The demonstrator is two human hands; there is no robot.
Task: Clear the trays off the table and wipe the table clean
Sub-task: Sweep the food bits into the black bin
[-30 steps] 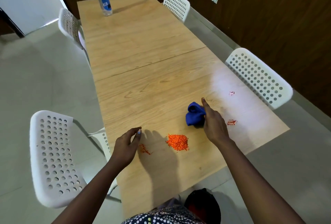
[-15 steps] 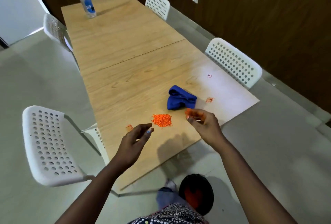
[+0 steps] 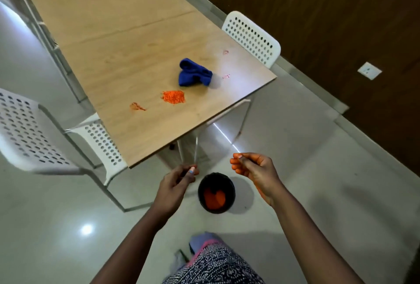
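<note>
Nearest to me, a patterned garment fills the bottom edge, and both my hands hang off the tabletop, over the floor: my left hand (image 3: 176, 180) loosely curled and holding nothing I can see, my right hand (image 3: 252, 170) curled, its orange-stained fingertips (image 3: 234, 162) pinched together, though whether grains remain between them I cannot tell. Between them on the floor stands a black bin (image 3: 216, 192) with orange matter inside. Half a second ago the right hand was at the tabletop's near edge beside the cloth, and a second ago it touched the cloth; it has since drawn back over the bin, which I judge means a pinch of spill is being dropped there while wiping has yet to resume. No trays show, so that part looks done. Beyond, on the tabletop (image 3: 127, 33), a small smear (image 3: 137, 106) lies left of the orange grain pile (image 3: 173, 97); just beyond them, the blue cloth (image 3: 193, 73) rests crumpled, untouched, its long axis running left to right, its bulkier end pointing left. Two faint pink marks (image 3: 226, 64) sit to its right. White perforated chairs (image 3: 252, 38) flank the tabletop.
</note>
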